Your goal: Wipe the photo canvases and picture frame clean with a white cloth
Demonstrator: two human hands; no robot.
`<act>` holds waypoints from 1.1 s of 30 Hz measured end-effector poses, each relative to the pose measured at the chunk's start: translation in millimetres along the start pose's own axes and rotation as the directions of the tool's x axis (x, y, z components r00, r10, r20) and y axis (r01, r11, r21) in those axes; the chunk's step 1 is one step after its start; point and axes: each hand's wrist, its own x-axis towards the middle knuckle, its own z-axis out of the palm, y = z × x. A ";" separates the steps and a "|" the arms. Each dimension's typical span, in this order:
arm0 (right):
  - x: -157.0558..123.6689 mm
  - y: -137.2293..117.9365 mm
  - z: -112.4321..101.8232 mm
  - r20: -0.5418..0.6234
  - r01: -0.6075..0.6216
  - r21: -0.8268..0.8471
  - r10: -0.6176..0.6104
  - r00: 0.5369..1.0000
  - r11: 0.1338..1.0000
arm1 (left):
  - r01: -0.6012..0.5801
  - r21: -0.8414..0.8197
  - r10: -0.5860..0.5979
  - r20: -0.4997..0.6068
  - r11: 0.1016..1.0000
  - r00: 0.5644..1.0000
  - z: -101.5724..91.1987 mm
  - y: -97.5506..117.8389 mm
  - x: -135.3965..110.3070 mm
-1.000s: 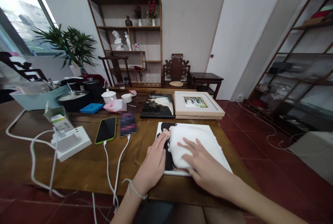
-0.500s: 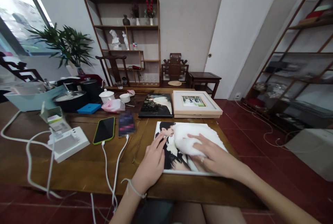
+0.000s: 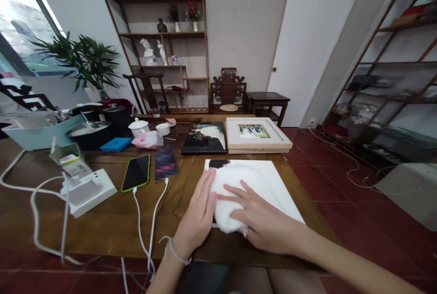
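- Cloth [image 3: 235, 194], white & fluffy, lies on L part of big photo print [image 3: 282, 189], covering most of the picture; only a dark patch shows at print's top-left corner
- Print lies flat on wooden table [image 3: 112, 223], near front edge, right of centre
- Right hand [image 3: 261, 223] flat on top of cloth, palm down, fingers stretched & spread, pressing, not gripping
- Left hand [image 3: 198, 214] flat on table at print's L edge, fingers straight & together, tips touching cloth's side; nothing held; thin band round wrist
- Just behind print: dark photo [image 3: 205, 138] & pale wood frame [image 3: 256, 135], side by side
- L of print: phone in green case [image 3: 136, 172] & 2nd phone [image 3: 165, 165], both w/ white cables [image 3: 152, 221] running off table front
- Further L: white power strip [image 3: 87, 189]
- Back L: black pot [image 3: 90, 132], blue box [image 3: 115, 144]
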 end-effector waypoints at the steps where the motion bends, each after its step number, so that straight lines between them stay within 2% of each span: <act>1: -8.7 -8.7 -1.9 0.027 0.016 0.022 -0.017 1.000 1.000 | 0.000 0.000 0.000 0.001 1.000 1.000 0.3 -0.6 0.2; 3: -27.8 -23.9 -7.1 0.088 -0.007 0.048 0.003 0.996 0.999 | 0.015 0.012 -0.015 0.004 1.000 1.000 0.8 -1.2 0.9; 5: -47.0 -33.1 -12.6 0.126 -0.089 0.031 0.084 0.988 0.996 | 0.036 0.045 -0.037 0.022 0.998 0.999 1.5 -1.2 1.9; 7: -64.7 -32.5 -16.2 0.112 -0.186 0.017 0.183 0.977 0.982 | 0.040 0.104 -0.047 0.071 0.994 0.996 2.3 -1.0 2.8; 10: -84.0 -11.2 -16.4 0.040 -0.312 0.048 0.310 0.950 0.949 | -0.001 0.188 -0.026 0.139 0.982 0.990 3.2 -1.5 3.5; 13: -88.0 23.5 -14.4 -0.032 -0.436 0.055 0.439 0.898 0.898 | -0.039 0.227 0.003 0.158 0.973 0.988 3.4 -3.0 3.6; 15: -79.0 44.2 -15.8 -0.080 -0.485 0.062 0.488 0.869 0.873 | -0.052 0.240 0.014 0.158 0.969 0.987 3.3 -4.1 3.7; 17: -60.6 58.6 -20.5 -0.135 -0.465 0.085 0.473 0.871 0.881 | -0.060 0.248 0.022 0.155 0.967 0.988 3.2 -5.0 3.8; 21: -5.2 69.5 -34.6 -0.186 -0.253 0.146 0.277 0.943 0.957 | -0.059 0.260 0.016 0.163 0.964 0.987 3.5 -6.3 4.4; 23: 26.0 68.8 -39.5 -0.155 -0.144 0.180 0.172 0.973 0.973 | -0.057 0.264 0.013 0.166 0.963 0.986 3.7 -6.7 4.5; 27: 78.8 61.0 -37.8 -0.075 -0.023 0.209 0.039 0.996 0.978 | -0.057 0.275 0.014 0.159 0.960 0.987 3.8 -8.0 3.9; 30: 94.4 56.2 -28.0 -0.055 0.009 0.116 -0.003 0.998 0.993 | -0.055 0.284 0.015 0.140 0.957 0.990 4.4 -9.8 3.1; 33: 80.0 59.0 -20.2 -0.089 -0.029 0.054 0.034 0.995 0.998 | -0.061 0.279 0.026 0.129 0.958 0.991 5.3 -11.4 3.0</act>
